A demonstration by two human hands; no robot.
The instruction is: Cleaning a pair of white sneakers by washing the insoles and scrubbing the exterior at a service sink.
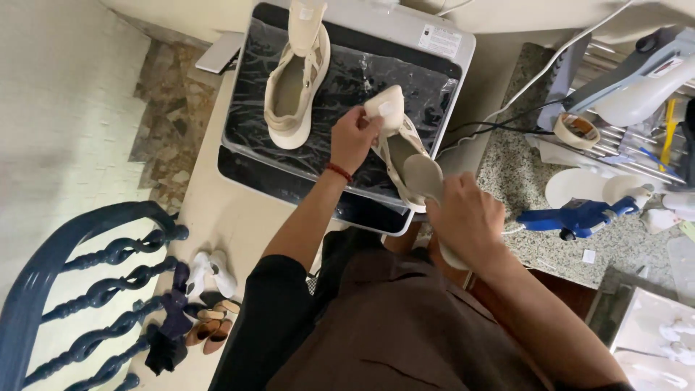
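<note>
a: fingers first. the left hand (355, 136) has its fingers clamped on the heel of a cream shoe (397, 148). the right hand (467, 217) has its fingers curled tight around a pale insole (428, 181), whose front end sits in the shoe's opening.

b: where's that shoe?

a: held just over the near right corner of the machine (347, 101), the big grey box with a black, plastic-covered top. whether the sole touches the top, i can't tell.

b: count things, biggest down.

a: one machine. one dark blue chair back (79, 289) at lower left. one speckled stone counter (536, 217) on the right. two cream shoes in all: the held one and a second shoe (295, 80) lying on the machine's top, well apart from the hands. one blue tool (579, 216) on the counter, near the right hand. one roll of tape (577, 131) further back. a small heap of footwear (199, 311) on the floor; i can't count it exactly.

b: and the arms?

a: the left forearm reaches up and forward, a red bracelet (338, 172) at the wrist. the right forearm comes in from the lower right, back of the hand facing the camera, wrist bent toward the shoe.
</note>
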